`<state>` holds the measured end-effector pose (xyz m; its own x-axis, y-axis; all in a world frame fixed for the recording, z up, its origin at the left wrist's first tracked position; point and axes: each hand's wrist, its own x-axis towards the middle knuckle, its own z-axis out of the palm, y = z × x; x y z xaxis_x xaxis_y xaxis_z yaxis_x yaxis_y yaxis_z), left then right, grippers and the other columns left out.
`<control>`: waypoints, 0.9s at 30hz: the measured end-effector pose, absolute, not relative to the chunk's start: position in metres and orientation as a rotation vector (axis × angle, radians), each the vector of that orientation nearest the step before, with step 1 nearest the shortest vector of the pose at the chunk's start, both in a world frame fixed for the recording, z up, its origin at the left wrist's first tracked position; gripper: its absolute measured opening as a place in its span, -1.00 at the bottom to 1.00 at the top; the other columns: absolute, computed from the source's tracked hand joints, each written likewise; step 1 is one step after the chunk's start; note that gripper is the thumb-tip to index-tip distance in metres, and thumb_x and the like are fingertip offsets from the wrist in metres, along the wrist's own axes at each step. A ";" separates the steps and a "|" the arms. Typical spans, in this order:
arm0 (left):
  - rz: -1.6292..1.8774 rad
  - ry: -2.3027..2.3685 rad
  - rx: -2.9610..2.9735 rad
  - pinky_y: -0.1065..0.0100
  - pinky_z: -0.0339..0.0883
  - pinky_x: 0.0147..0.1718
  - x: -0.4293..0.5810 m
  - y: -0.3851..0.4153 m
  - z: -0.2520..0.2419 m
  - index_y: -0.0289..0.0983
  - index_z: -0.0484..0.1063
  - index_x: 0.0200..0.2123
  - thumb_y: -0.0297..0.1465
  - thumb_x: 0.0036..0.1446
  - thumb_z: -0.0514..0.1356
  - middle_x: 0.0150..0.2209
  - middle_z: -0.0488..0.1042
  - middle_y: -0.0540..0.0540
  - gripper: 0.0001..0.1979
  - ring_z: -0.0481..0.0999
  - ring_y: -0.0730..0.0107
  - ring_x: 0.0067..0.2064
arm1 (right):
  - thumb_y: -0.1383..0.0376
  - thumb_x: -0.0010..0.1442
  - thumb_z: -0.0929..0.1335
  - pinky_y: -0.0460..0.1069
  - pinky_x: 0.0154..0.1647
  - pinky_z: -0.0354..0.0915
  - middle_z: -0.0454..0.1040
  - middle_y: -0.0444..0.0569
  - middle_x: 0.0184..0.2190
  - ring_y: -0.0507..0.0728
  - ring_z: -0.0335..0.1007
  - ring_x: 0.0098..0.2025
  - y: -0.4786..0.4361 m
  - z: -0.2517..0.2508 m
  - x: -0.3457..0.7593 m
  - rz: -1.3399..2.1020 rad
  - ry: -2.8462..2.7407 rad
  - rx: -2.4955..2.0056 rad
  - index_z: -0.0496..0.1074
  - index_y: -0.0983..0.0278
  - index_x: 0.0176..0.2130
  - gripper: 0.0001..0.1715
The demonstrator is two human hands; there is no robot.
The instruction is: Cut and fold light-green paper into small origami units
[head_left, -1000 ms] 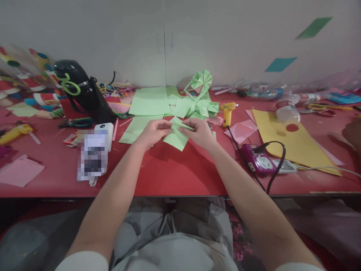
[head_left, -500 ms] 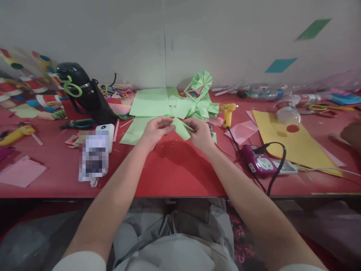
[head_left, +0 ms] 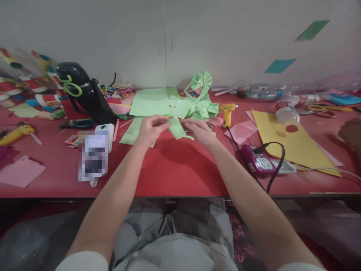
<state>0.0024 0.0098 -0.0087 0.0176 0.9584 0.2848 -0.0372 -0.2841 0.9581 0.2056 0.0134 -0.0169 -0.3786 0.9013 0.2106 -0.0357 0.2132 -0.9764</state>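
Note:
A small piece of light green folded paper point(head_left: 176, 129) is pinched at its left edge between the thumb and fingers of my left hand point(head_left: 152, 130). My right hand point(head_left: 200, 131) is just right of it, palm down, fingers stretched out and slightly apart; whether a fingertip touches the paper, I cannot tell. A narrow green paper strip point(head_left: 190, 137) lies below the right fingertips. Behind both hands are a large green paper sheet point(head_left: 149, 102) and a cluster of folded green paper shapes point(head_left: 201, 107), with a pleated green paper rosette point(head_left: 202, 81) on top.
A yellow glue gun point(head_left: 227, 114) stands right of the cluster, its cord running to a purple power strip point(head_left: 258, 161). Yellow paper point(head_left: 293, 145) and a plastic bottle point(head_left: 287, 111) lie farther right. Left are a phone point(head_left: 93, 156) and a leaning black bottle point(head_left: 84, 92). Another person's hand point(head_left: 351, 133) shows at the right edge.
My right hand has loosened from the folded paper and its fingers have straightened. The narrow strip now shows beneath them. My left hand, still pinching the paper, has shifted slightly left.

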 end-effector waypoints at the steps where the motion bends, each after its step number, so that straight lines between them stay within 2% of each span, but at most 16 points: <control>1: 1.410 1.021 1.435 0.27 0.47 -0.20 0.002 0.009 -0.008 -0.27 0.60 -0.35 -0.29 -0.15 0.46 -0.36 0.63 -0.09 -0.74 0.59 0.30 -0.28 | 0.00 0.24 0.35 0.07 -0.09 0.45 0.60 -0.01 -0.15 0.13 0.53 -0.13 0.013 -0.016 0.206 1.320 -1.560 -0.847 0.56 0.18 -0.10 -0.61; 3: 1.390 1.013 1.496 0.29 0.47 -0.23 0.004 0.008 -0.008 -0.27 0.60 -0.36 -0.30 -0.12 0.44 -0.37 0.63 -0.09 -0.76 0.59 0.32 -0.30 | -0.03 0.20 0.38 0.06 -0.11 0.44 0.60 -0.02 -0.19 0.12 0.53 -0.16 0.010 -0.014 0.204 1.222 -1.553 -0.854 0.57 0.19 -0.13 -0.59; 6: 1.364 0.996 1.583 0.33 0.46 -0.28 0.007 0.004 -0.006 -0.27 0.59 -0.36 -0.31 -0.07 0.41 -0.38 0.62 -0.08 -0.80 0.58 0.35 -0.33 | 0.01 0.11 0.47 0.01 -0.25 0.42 0.60 -0.05 -0.31 0.10 0.49 -0.28 0.004 -0.011 0.198 0.981 -1.580 -0.877 0.56 0.21 -0.25 -0.65; 11: 1.385 1.020 1.688 0.35 0.45 -0.32 0.010 0.000 -0.004 -0.25 0.60 -0.34 -0.32 -0.02 0.39 -0.38 0.62 -0.08 -0.84 0.57 0.36 -0.35 | 0.02 0.15 0.45 -0.03 -0.34 0.38 0.57 -0.08 -0.39 0.06 0.44 -0.35 0.000 -0.007 0.197 0.856 -1.610 -0.869 0.55 0.22 -0.32 -0.68; 17: 1.438 1.039 1.771 0.34 0.45 -0.30 0.010 -0.002 -0.002 -0.23 0.62 -0.27 -0.29 -0.01 0.40 -0.26 0.64 -0.11 -0.78 0.55 0.37 -0.32 | 0.00 0.11 0.47 0.00 -0.29 0.42 0.57 -0.06 -0.37 0.08 0.46 -0.33 0.001 -0.007 0.200 0.860 -1.561 -0.862 0.56 0.23 -0.32 -0.65; 22: 1.414 1.061 1.674 0.29 0.46 -0.24 0.010 -0.003 -0.003 -0.24 0.62 -0.30 -0.23 -0.03 0.41 -0.37 0.60 -0.08 -0.75 0.57 0.31 -0.31 | -0.01 0.09 0.48 0.10 -0.17 0.48 0.58 -0.04 -0.33 0.14 0.49 -0.27 -0.001 -0.006 0.199 0.901 -1.508 -0.860 0.58 0.18 -0.31 -0.67; 27: 1.437 1.074 1.678 0.28 0.44 -0.26 0.009 -0.002 -0.004 -0.23 0.62 -0.36 -0.21 -0.04 0.41 -0.38 0.60 -0.08 -0.78 0.56 0.30 -0.33 | 0.02 0.12 0.46 0.11 -0.15 0.48 0.58 -0.04 -0.32 0.15 0.50 -0.24 -0.003 -0.006 0.200 0.858 -1.544 -0.866 0.59 0.18 -0.30 -0.70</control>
